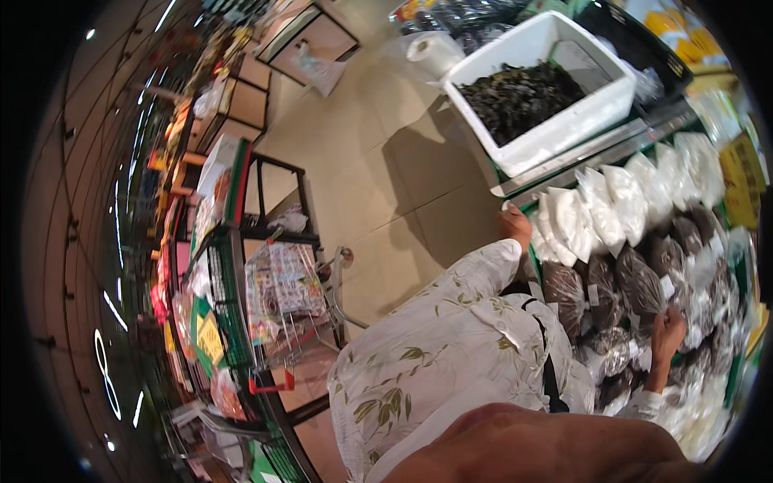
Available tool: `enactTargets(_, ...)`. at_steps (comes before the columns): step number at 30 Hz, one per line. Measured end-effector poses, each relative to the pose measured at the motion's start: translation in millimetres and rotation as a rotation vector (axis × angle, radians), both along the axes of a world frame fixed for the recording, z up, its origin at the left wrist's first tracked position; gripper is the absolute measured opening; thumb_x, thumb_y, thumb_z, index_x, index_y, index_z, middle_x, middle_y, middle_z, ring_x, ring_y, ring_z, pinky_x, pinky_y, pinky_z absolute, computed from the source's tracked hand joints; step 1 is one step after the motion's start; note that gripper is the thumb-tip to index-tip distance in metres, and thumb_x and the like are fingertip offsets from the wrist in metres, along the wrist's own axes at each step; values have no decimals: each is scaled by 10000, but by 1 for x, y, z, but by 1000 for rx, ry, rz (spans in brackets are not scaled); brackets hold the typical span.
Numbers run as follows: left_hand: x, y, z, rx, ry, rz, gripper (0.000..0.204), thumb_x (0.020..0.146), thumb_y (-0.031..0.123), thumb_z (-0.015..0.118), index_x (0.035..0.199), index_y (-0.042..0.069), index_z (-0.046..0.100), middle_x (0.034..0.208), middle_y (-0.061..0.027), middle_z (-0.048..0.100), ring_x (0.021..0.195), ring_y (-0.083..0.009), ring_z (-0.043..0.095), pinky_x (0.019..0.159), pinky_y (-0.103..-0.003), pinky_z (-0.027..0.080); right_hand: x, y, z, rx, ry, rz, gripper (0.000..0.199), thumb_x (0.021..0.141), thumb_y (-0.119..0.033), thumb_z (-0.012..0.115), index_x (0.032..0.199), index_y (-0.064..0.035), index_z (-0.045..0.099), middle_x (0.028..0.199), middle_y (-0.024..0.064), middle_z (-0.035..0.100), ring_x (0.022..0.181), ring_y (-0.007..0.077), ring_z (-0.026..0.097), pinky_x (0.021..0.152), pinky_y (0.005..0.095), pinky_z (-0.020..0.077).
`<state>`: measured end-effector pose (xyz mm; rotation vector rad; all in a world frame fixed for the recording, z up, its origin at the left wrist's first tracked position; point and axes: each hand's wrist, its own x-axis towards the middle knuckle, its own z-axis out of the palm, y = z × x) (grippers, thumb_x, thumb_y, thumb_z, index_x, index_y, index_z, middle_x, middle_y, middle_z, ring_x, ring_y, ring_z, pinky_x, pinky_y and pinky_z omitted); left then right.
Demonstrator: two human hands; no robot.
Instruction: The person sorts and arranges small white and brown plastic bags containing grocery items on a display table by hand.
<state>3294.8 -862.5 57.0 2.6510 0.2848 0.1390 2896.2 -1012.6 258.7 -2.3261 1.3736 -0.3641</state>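
Note:
My left hand [518, 226] is at the near left corner of the display, beside white-filled plastic bags [558, 225]. Its fingers are curled, and whatever they may grip is too small to make out. Over on the right, my right hand [668, 332] has its fingers pinched at a clear plastic bag of dark goods [640, 278], which lies among several similar bags. A small white label [667, 286] shows on that bag near my fingertips. More dark-filled bags [563, 291] lie between my two hands.
A white foam box [515, 157] of dark, leafy-looking goods stands beyond the bags, with a plastic roll [435, 53] at its left. A shopping cart [302, 338] and a green-edged display stand [228, 282] are to my left. Tiled floor [362, 161] lies between.

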Motion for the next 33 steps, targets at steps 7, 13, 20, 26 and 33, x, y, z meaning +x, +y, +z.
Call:
enactTargets(7,-6,17,-1,-107,185,84,486,907,431,485,1047,-26,578,1037,-281,617,954,-443,602,845,-501,461,46,-9,-57,-277,98,193,92,756,-66,565,801,5,527,747,202,560,691,396,561,620,466,432)
enactTargets(13,-7,11,17,-91,201,105,472,883,414,530,1062,-18,594,1053,-265,624,957,-420,612,854,-479,470,46,-4,-42,-129,64,113,129,791,-87,576,901,-23,555,848,165,588,761,379,583,667,455,450)
enactTargets(20,-7,15,36,-164,230,78,500,902,392,512,1183,-21,514,1183,-274,565,1073,-431,559,926,-480,431,-18,26,-39,-266,67,-49,147,777,-110,593,780,-6,488,769,153,530,731,373,526,662,469,413)
enactTargets(26,-14,5,40,-139,157,58,480,941,414,440,1026,-36,583,973,-276,627,902,-441,612,811,-499,472,-104,115,-120,217,616,-47,225,792,-194,616,901,-13,540,888,188,607,826,390,611,702,509,469)
enactTargets(33,-10,10,4,-45,-77,73,456,932,388,441,1026,-35,583,964,-271,633,874,-452,607,811,-504,463,-134,146,-182,362,723,-30,478,790,-202,674,1157,-17,428,1015,233,600,942,409,608,786,490,497)
